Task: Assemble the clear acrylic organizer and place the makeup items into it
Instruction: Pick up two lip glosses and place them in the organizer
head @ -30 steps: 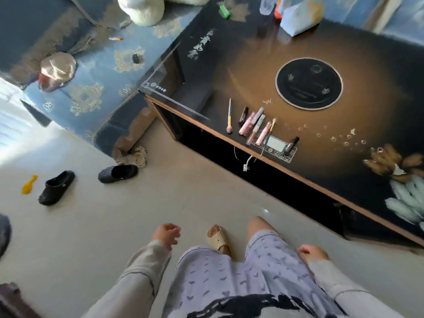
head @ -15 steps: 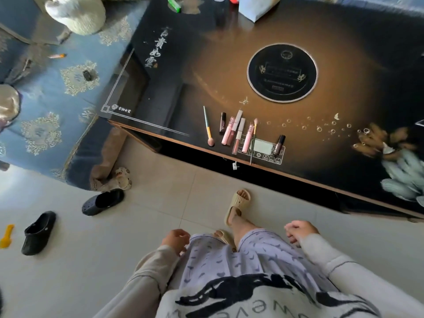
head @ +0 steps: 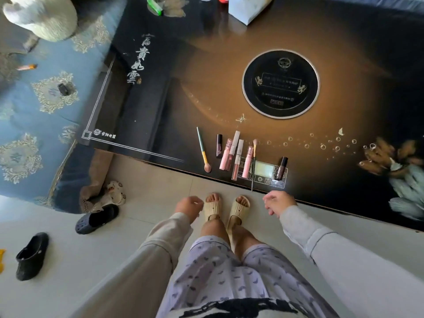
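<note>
daylight from left | glossy table (head: 344, 65) glare | edges warped, soft

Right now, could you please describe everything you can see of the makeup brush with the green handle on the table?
The green-handled makeup brush lies flat near the table's front edge, leftmost in the row of makeup items. Its slim green handle points away from the person, followed by a yellow section and a soft pinkish bristle head nearest the edge. It lies apart from the dark tube to its right, and neither hand touches it.

Your makeup items (head: 236, 154), pink gloss tubes, dark tubes and two brushes, lie flat in a row just beyond both empty hands.
</note>
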Tool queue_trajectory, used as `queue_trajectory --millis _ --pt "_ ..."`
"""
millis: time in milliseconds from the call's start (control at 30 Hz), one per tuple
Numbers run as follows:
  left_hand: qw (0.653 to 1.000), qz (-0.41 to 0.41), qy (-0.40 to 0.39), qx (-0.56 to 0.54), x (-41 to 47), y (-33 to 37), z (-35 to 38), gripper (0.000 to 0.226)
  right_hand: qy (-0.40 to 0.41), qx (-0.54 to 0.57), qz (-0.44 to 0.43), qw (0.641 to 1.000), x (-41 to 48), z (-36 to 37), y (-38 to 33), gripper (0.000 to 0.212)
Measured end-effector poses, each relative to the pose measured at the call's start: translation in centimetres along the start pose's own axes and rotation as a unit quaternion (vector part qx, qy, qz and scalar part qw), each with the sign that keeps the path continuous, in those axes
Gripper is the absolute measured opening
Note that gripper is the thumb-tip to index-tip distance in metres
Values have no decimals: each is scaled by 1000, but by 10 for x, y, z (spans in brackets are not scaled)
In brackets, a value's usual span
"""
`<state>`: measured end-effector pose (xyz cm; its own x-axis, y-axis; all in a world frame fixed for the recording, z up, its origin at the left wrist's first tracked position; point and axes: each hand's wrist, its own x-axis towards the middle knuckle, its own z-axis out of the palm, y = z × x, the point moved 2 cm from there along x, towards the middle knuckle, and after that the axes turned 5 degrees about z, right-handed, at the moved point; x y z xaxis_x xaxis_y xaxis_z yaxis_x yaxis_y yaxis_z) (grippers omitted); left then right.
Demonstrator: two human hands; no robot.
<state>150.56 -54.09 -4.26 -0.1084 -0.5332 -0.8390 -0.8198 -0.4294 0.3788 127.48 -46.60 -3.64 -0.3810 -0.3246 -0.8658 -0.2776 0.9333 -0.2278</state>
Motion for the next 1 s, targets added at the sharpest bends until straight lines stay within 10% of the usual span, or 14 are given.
queue_trajectory --millis 633,1000 --pt "968 164 51 185 101 140 3 26 130 -149 -23 980 69 18 -123 34" --pt "959 125 47 251 117 153 10 22 127 -148 -4 981 77 20 -125 33"
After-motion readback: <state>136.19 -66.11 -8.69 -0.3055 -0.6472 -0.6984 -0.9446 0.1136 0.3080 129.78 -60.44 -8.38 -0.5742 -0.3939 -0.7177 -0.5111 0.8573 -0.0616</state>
